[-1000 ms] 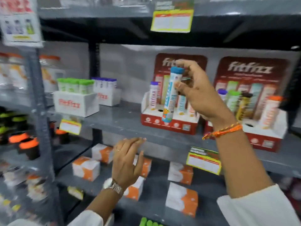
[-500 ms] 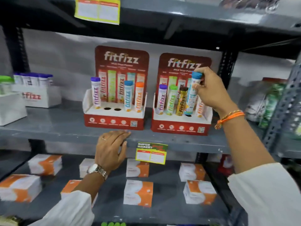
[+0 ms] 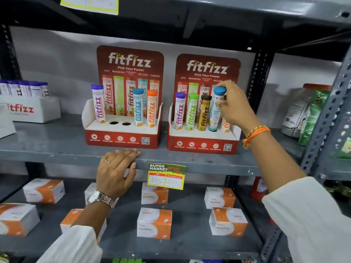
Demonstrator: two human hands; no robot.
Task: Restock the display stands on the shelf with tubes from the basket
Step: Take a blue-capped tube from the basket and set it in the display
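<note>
Two red display stands sit side by side on the grey shelf (image 3: 57, 143). The left stand (image 3: 121, 138) holds a purple-capped, a blue-capped and an orange-capped tube, with two empty holes (image 3: 120, 123) between them. The right stand (image 3: 202, 145) holds purple, green and black-capped tubes, plus an orange tube partly hidden behind my hand. My right hand (image 3: 234, 107) grips the blue-capped tube (image 3: 216, 112) near its cap; its base stands in the right stand's fourth slot. My left hand (image 3: 115, 173) rests flat over the shelf's front edge, holding nothing. The basket is out of sight.
A white box (image 3: 32, 109) of purple-capped tubes stands at the shelf's left. A jar and green packets (image 3: 307, 112) stand at the right behind a slotted upright (image 3: 322, 118). Orange-and-white boxes (image 3: 154, 223) lie on the lower shelf. A yellow price tag (image 3: 166, 176) hangs from the edge.
My right hand carried the blue-capped tube from the left stand across to the right stand and lowered it into a slot. My left hand came up onto the shelf edge. The view swung right.
</note>
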